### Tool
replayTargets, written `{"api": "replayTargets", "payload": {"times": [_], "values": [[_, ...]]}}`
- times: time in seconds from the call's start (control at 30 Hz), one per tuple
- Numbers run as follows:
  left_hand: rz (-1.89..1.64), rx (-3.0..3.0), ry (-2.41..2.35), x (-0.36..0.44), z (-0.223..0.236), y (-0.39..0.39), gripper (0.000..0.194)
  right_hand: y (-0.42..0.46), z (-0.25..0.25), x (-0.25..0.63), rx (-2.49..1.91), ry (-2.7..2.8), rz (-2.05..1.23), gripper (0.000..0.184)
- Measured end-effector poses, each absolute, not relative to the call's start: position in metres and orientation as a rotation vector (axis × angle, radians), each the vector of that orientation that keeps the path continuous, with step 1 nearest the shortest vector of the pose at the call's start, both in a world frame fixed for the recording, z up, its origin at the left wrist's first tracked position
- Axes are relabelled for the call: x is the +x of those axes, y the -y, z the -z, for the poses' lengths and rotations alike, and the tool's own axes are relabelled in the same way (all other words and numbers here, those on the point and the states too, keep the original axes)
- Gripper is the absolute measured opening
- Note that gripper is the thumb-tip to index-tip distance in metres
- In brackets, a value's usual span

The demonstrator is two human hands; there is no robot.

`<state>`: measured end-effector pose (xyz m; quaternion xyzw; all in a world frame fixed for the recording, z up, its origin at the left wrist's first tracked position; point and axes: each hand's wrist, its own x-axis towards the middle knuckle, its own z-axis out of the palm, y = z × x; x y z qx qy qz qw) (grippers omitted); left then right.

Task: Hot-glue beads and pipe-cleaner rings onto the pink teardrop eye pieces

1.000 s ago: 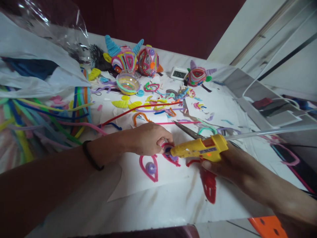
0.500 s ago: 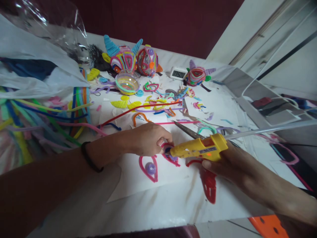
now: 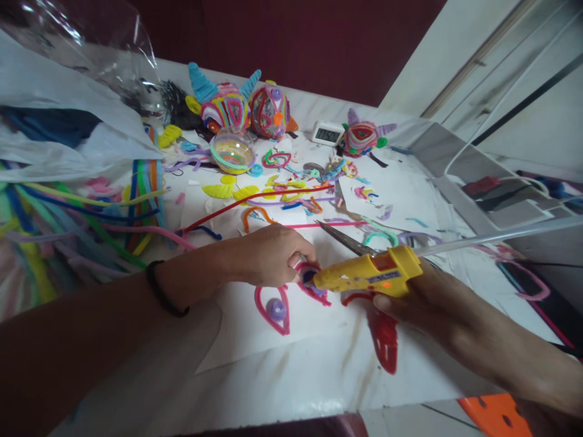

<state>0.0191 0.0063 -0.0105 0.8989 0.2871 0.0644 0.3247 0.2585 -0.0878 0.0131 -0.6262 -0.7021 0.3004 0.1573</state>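
Right hand (image 3: 426, 298) gripping a yellow glue gun (image 3: 359, 274) right of centre, left hand (image 3: 276, 255) pinching a pink pipe-cleaner eye (image 3: 324, 297) mid-frame, nozzle contact unclear, matching eye (image 3: 276, 309) just lower left.

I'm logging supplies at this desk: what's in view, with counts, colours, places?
Table: one, white, underneath
Glue gun: one, yellow, centre-right
Eye shapes: two, pink and purple, centre
Blade: one, grey, centre
Glossy item: one, red, lower right
Decorated balls: three, multicoloured, back
Bowl: one, clear, before balls
Clock: one, white, beside rightmost ball
Pipe cleaners: many, multicoloured, left
Cut pieces: many, multicoloured, middle
Paper: several, white, on table
Plastic bags: count unclear, clear and white, left
Spotted item: one, orange, bottom right
Panel: one, dark red, back
Wristband: one, black, lower left
Left hand: one, at upper eye shape
Right hand: one, gripping glue gun
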Motion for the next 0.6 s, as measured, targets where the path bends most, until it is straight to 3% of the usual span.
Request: {"api": "replayTargets", "payload": {"times": [0.37,0.6], "values": [[-0.176,2.352,-0.76,0.019,0.0131,-0.0076,0.041,0.0917,-0.0129,0.2615,-1.773,2.07,-0.823,0.044],[-0.224,2.345,-0.728,0.0176,0.0179,-0.0083,0.04,0.0953,-0.0166,0.2625,-1.718,1.903,-0.995,0.032]]}}
